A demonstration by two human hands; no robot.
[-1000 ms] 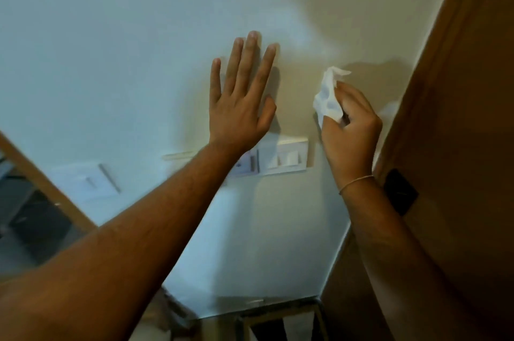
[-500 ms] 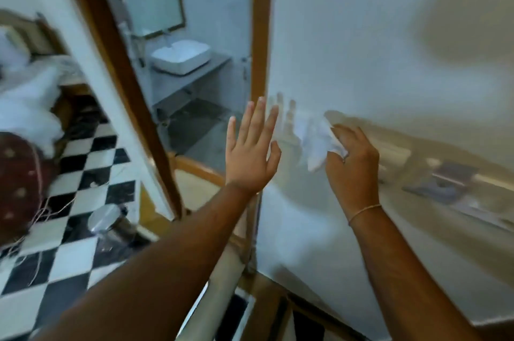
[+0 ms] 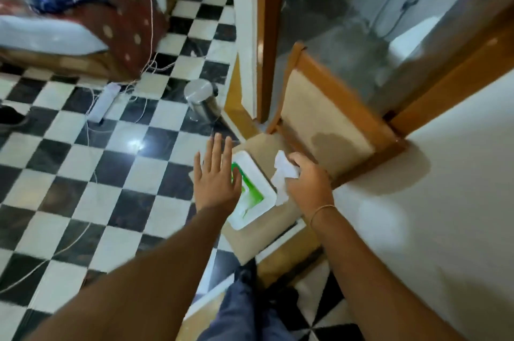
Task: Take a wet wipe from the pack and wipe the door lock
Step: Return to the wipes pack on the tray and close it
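Checkered floor (image 3: 83, 173) lies below. Right hand (image 3: 308, 187) squeezes a white wipe (image 3: 283, 173); left hand (image 3: 217, 176), fingers spread, hovers maybe above the green pack (image 3: 250, 190).

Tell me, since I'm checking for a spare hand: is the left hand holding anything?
No, the left hand is open with fingers spread, empty above the wet wipe pack.

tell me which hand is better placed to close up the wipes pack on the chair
Left. The left hand is open and empty, hovering right over the wipes pack on the chair seat. The right hand is busy, its fingers closed on the crumpled wet wipe.
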